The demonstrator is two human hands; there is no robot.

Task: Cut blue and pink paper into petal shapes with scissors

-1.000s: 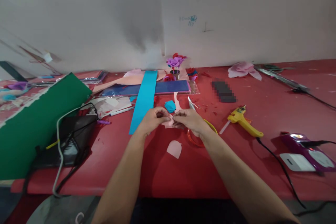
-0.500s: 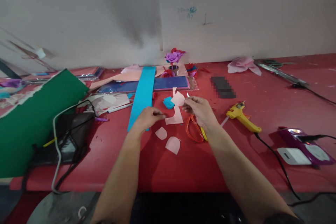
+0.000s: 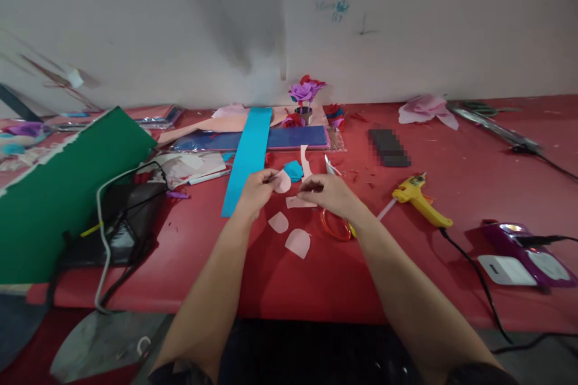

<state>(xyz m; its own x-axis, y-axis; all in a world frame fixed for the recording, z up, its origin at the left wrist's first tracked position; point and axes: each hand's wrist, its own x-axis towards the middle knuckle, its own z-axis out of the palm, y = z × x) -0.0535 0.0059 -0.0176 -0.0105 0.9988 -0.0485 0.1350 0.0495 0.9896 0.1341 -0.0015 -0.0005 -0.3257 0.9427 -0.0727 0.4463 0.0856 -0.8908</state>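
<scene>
Between the thumb and fingers of my left hand (image 3: 256,194) is a small rounded pink paper petal (image 3: 283,182). My right hand (image 3: 332,194) is just to its right, fingers bent and slightly apart, with nothing visible between them. Beneath its fingertips lies a pink paper offcut (image 3: 298,202), and a curved strip of it (image 3: 306,162) extends behind the hand. Two more pink petals, one smaller (image 3: 279,222) and one larger (image 3: 298,243), lie flat nearer me. Scissors with orange-red handles (image 3: 335,225) are partly hidden under my right hand and wrist. A crumpled blue paper piece (image 3: 293,171) sits behind the held petal.
A blue paper strip (image 3: 248,159) lies left of centre. A yellow glue gun (image 3: 419,200) and a purple device (image 3: 528,252) with cords are at right. Paper flowers in a small pot (image 3: 303,114) stand by the wall. Green sheet (image 3: 76,192) and black bag (image 3: 130,216) occupy the left.
The pink petal has passed from my right hand to my left and moved left. My right hand has come down over the offcut. The view has shifted slightly.
</scene>
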